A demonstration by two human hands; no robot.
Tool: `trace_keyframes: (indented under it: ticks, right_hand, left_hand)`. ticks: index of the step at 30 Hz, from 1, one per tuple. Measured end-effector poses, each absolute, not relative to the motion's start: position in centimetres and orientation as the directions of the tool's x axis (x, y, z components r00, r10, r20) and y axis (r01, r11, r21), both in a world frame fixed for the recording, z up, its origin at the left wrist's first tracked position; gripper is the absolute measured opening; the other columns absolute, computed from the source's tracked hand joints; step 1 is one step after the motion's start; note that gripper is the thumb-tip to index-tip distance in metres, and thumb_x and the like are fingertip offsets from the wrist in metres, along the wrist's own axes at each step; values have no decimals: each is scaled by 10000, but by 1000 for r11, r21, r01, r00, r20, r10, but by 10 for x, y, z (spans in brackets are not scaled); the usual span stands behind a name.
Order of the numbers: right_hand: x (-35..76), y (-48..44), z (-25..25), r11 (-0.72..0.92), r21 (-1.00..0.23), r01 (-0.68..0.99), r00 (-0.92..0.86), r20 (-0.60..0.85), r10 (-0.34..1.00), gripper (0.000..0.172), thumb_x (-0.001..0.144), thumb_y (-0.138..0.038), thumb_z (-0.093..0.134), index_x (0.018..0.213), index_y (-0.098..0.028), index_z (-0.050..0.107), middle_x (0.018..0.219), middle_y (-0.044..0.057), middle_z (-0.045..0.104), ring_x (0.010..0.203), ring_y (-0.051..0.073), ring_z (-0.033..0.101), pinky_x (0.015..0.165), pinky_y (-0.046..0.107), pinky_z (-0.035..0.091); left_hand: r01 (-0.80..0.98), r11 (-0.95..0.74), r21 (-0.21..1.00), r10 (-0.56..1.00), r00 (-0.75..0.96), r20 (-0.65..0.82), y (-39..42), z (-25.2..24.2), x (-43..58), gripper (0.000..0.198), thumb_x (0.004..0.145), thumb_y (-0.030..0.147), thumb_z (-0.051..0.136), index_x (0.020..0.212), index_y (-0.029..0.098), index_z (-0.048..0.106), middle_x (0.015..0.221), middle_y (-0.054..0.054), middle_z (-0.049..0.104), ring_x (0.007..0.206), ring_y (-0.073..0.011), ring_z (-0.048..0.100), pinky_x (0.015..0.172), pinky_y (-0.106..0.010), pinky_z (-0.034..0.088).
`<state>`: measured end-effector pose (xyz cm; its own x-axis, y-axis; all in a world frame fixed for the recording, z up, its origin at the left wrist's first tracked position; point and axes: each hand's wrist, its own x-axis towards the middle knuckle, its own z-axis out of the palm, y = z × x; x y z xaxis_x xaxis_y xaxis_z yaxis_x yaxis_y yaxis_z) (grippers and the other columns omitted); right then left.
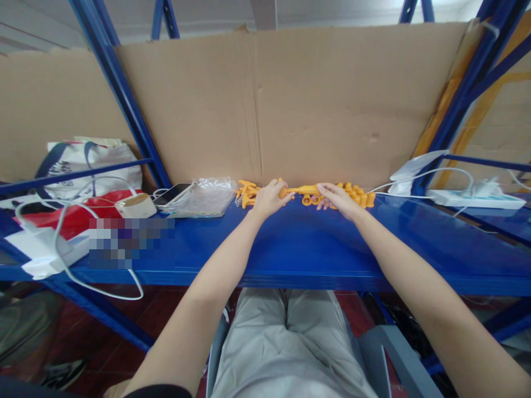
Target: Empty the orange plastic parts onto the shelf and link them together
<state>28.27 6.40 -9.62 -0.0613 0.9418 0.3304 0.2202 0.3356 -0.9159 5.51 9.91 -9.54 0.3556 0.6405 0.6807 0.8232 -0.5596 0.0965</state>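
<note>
A row of orange plastic pieces lies along the back of the blue shelf [307,249], against the cardboard. My left hand [270,200] is closed around a small orange plastic piece [283,192], whose rounded end shows by the fingers. Just left of it sits a cluster of branching orange parts [248,193]. My right hand [337,200] has its fingers curled together beside an orange rod-like part [302,189]; what lies between the fingertips is hidden. Orange ring-shaped parts [307,200] are between the hands, and a heap of chunky orange pieces [360,194] lies behind and right of my right hand.
Left of the pieces are clear plastic bags [211,198] and a phone [176,193]. Further left come a white charger [136,205], looped cables, a red bag [99,204] and a cloth bag [93,166]. A white power strip [477,199] lies right. Blue posts frame both sides.
</note>
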Motion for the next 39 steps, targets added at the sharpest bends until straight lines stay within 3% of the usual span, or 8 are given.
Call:
trace_keyframes:
  ticks: [3,7,20,25,28,33,37,39]
  right_hand:
    - [282,63,-96,351,-923,160,-61,345,936,211,901,-348,718,1044,-218,632,841,5,744,564,88,651,508,180,495]
    - [280,62,-95,338,-931,141,-53,334,941,127,936,-319,673,926,-196,641,805,23,738,539,79,630,514,179,492]
    - [273,60,-93,247,-966,79,22,249,968,272,931,-394,679,778,-181,606,683,19,690,490,83,590,506,190,485]
    - [270,58,-92,221,-975,1,37,221,975,269,962,-342,641,757,-176,584,643,9,673,468,77,584,494,174,472]
    - [268,57,-89,190,-973,-134,32,187,982,236,990,-283,594,783,-169,580,647,12,677,484,81,604,516,173,493]
    - [270,61,-86,138,-950,-280,73,123,990,227,1010,-255,536,808,-163,588,651,28,680,528,92,633,558,173,528]
    - [277,72,-94,194,-955,-222,155,162,975,168,949,-262,635,825,-192,545,670,16,684,564,108,653,589,195,543]
    - [280,81,-102,270,-956,-117,213,241,947,253,867,-277,738,829,-218,495,701,1,686,602,125,671,613,219,550]
  left_hand:
    - [825,-558,94,634,351,689,100,-96,55,282,939,436,610,1094,204,653,1062,-75,659,980,-211,650,800,-275,473]
    - [818,-568,90,627,360,691,101,-97,55,292,940,447,606,1099,207,654,1058,-74,654,967,-211,652,782,-274,472]
    - [820,-567,74,626,370,687,100,-97,56,297,943,434,613,1124,206,671,1071,-72,648,951,-195,655,776,-259,476]
    - [817,-570,84,635,374,676,99,-97,56,311,950,430,600,1152,204,669,1105,-81,654,978,-204,665,805,-266,491]
    - [798,-593,103,627,378,681,101,-98,56,358,957,417,585,1250,217,628,1176,-88,660,1041,-218,668,854,-282,503]
    - [775,-606,183,632,328,702,111,-102,54,486,1012,320,447,1482,199,425,1306,-117,640,1181,-226,633,974,-322,498]
    - [844,-519,135,728,355,586,122,-108,47,431,973,169,410,1380,153,549,1315,-135,641,1264,-246,581,1080,-371,452]
    - [875,-478,80,786,384,485,126,-112,43,439,943,144,438,1355,167,586,1364,-136,617,1301,-268,553,1113,-412,430]
